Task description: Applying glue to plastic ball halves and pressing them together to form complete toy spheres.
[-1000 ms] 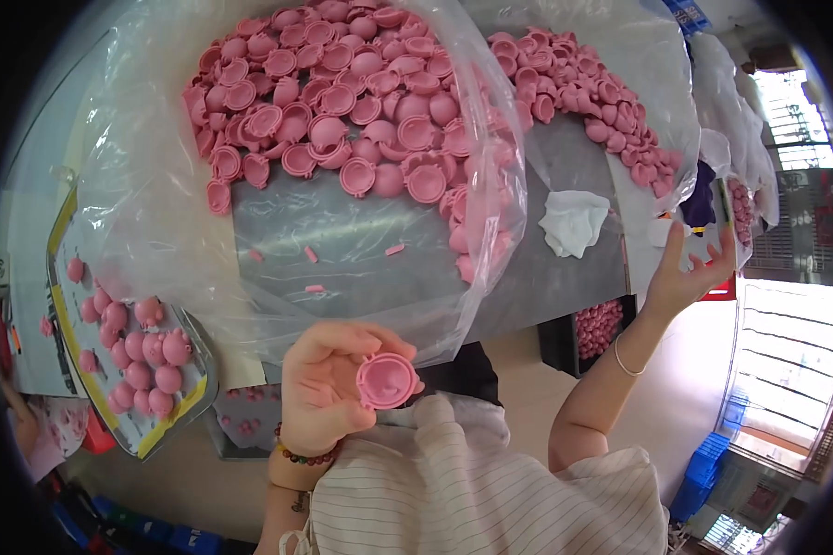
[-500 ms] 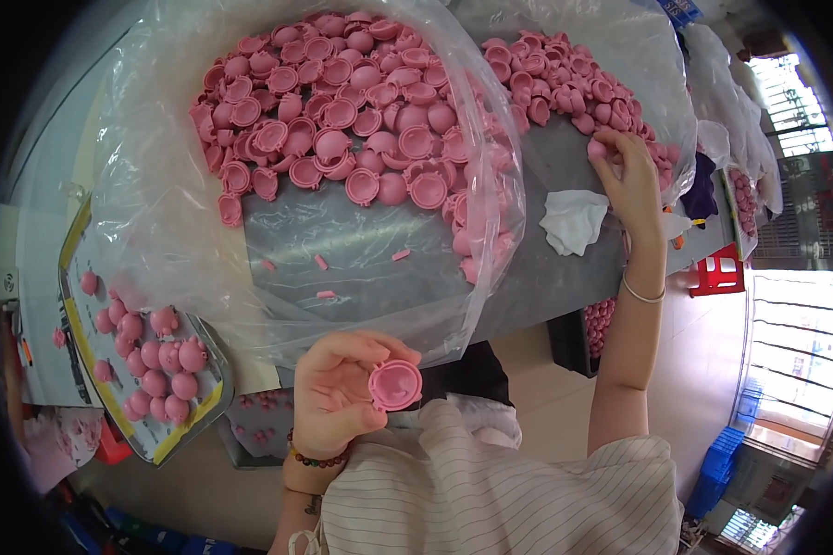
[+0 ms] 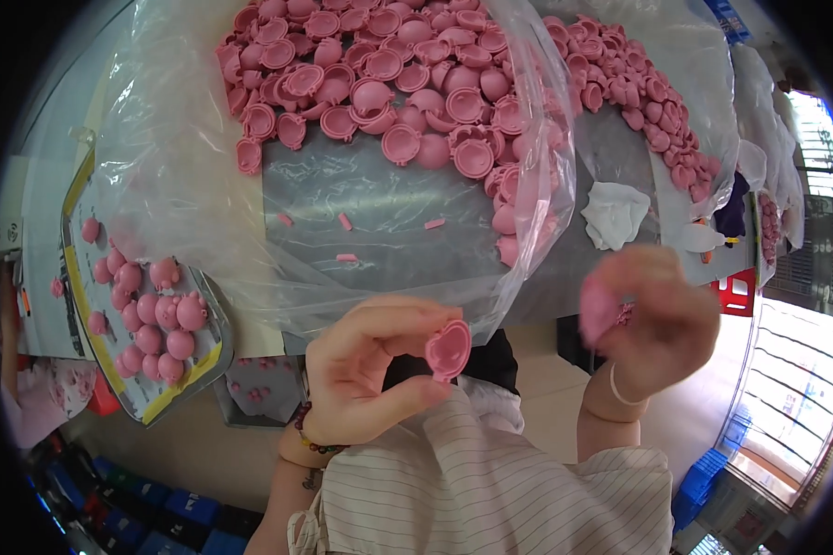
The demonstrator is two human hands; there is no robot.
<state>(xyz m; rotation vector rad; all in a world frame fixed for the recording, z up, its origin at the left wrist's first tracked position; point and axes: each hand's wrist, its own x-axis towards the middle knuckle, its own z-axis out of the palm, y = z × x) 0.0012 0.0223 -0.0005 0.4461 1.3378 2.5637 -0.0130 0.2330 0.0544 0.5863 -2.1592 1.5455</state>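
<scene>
Between the thumb and fingers of my left hand (image 3: 366,375) is a pink plastic half-shell (image 3: 449,351), held upright on edge with its hollow side facing right. My right hand (image 3: 662,319), smeared by motion, grips another pink shell piece (image 3: 600,303) at its fingertips, a short way to the right of the left hand. Both hands are above the table's near edge. A heap of pink half-shells (image 3: 403,143) lies on clear plastic at the far side, and a second heap of pink pieces (image 3: 657,106) lies to its right.
At the left, a yellow-edged tray (image 3: 190,393) holds several closed pink balls (image 3: 180,344). A crumpled white cloth (image 3: 613,215) and a white bottle (image 3: 703,238) lie at the right. Small pink strips (image 3: 346,257) lie on the grey tabletop. A red basket (image 3: 737,292) stands beyond the right hand.
My right hand has come back from the right heap toward me with a pink piece. My left hand has moved right and slightly up, turning its half-shell sideways.
</scene>
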